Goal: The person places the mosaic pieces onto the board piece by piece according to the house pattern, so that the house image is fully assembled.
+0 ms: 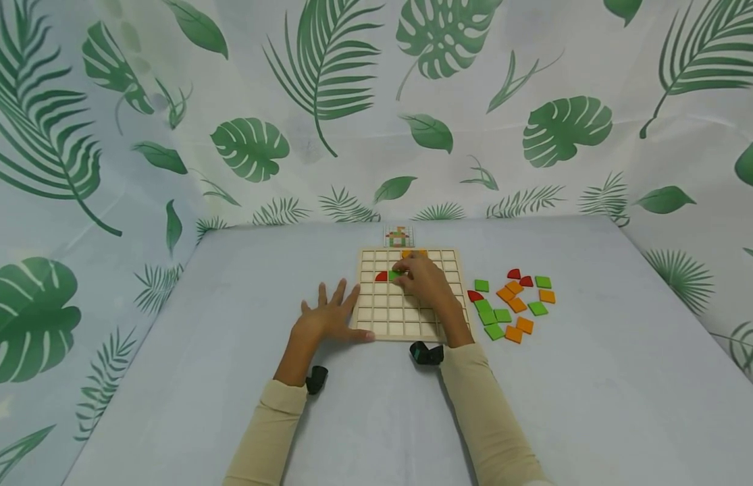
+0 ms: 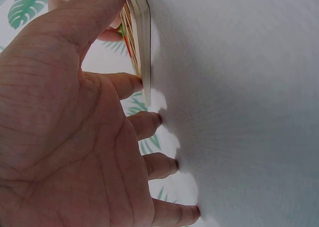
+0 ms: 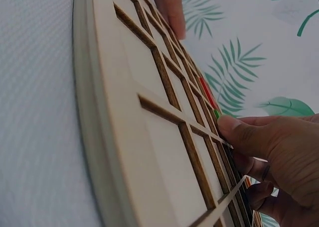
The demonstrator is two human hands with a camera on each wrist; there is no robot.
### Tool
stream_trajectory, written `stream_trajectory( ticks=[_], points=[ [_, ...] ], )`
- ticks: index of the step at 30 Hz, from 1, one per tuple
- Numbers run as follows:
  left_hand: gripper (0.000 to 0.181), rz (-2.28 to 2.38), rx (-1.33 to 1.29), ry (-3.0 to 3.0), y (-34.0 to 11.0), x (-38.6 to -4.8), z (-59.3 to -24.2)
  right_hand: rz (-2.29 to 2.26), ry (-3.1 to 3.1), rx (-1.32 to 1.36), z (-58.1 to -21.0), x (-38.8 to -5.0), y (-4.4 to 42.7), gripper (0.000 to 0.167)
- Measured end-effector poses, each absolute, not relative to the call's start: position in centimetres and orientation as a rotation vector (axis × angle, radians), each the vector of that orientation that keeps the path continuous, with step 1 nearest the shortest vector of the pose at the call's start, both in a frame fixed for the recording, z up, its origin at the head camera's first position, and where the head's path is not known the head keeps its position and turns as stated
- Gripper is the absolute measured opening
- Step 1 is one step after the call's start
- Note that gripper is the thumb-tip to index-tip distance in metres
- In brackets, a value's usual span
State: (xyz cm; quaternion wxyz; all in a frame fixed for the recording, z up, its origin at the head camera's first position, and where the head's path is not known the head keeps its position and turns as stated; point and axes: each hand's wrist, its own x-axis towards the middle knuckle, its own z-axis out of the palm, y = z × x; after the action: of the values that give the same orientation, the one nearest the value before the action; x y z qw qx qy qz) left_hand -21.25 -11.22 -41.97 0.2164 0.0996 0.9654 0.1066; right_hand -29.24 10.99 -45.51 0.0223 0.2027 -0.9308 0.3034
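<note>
A wooden grid board [image 1: 382, 314] lies flat on the table. My left hand [image 1: 327, 318] is spread beside its left edge, with the thumb on the front left corner and the index finger against the side; the other fingertips touch the table. Over the upper middle of the grid, my right hand [image 1: 429, 282] pinches a green square tile [image 1: 394, 276] with thumb and fingers, at a cell. Directly left of that tile sits a red rounded piece [image 1: 381, 277] in its own cell. Orange pieces [image 1: 406, 254] lie in the top row, partly hidden by the right hand.
Right of the board lie scattered loose pieces: several green tiles [image 1: 502, 315], several orange tiles [image 1: 517, 306] and red rounded pieces [image 1: 514, 273]. A small pattern card [image 1: 399, 236] lies just behind the board. Leaf-printed cloth [image 1: 352, 135] rises behind the table.
</note>
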Motion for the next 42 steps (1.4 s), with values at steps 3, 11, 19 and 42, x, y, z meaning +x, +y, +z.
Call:
stream_trajectory(
  ticks=[3, 11, 19, 42],
  points=[
    [0.106, 0.296, 0.281, 2.671, -11.2, -21.3, -42.0, 0.95, -2.889, 0.629, -45.4, -29.1, 11.0, 0.027],
    [0.107, 0.291, 0.293, 2.663, -11.3, -21.3, -42.4, 0.957, -2.894, 0.642, -45.5, -29.0, 11.2, 0.028],
    [0.107, 0.288, 0.287, 2.663, -11.3, -21.2, -42.3, 1.013, -2.875, 0.652, -45.6, -29.1, 11.3, 0.03],
    [0.106, 0.333, 0.27, 2.678, -11.2, -21.3, -42.3, 1.028, -2.82, 0.589, -43.8, -28.6, 14.0, 0.024]
  ],
)
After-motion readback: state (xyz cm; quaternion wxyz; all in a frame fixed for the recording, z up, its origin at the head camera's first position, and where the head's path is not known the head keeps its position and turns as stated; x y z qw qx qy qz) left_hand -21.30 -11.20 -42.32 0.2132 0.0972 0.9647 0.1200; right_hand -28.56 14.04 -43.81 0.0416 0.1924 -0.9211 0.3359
